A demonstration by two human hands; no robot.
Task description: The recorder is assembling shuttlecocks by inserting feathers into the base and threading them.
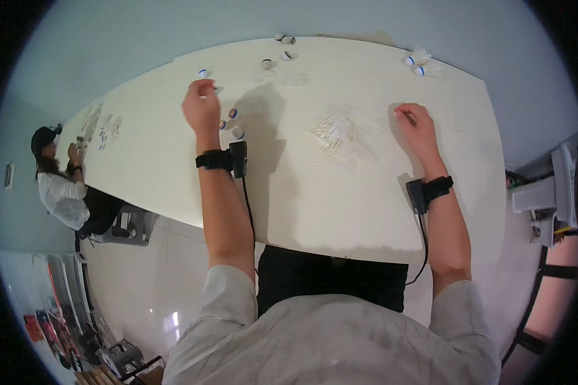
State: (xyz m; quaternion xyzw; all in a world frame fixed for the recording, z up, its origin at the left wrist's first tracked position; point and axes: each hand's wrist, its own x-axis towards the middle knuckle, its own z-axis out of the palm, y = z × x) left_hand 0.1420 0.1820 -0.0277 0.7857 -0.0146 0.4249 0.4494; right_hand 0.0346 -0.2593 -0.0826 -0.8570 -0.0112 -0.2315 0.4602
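Note:
My left hand (202, 106) is over the left part of the white table, its fingers curled together. What they hold, if anything, is hidden; a small pale piece peeks out beside them. Just beyond it lies a white shuttlecock head with a blue band (203, 73). Several more heads (232, 113) lie to the right of my left wrist. My right hand (416, 125) rests low over the table's right part, thumb and fingers drawn together; nothing in them can be made out. Between my hands spreads a loose pile of white feather shafts and scraps (337, 136).
Two shuttlecocks with feathers (420, 70) lie near the far right edge. Dark-banded heads (266, 63) sit at the far middle, close to the wall. At the table's far left, a person in a black cap (61, 186) handles similar small pieces. Grey equipment (533, 196) stands right of the table.

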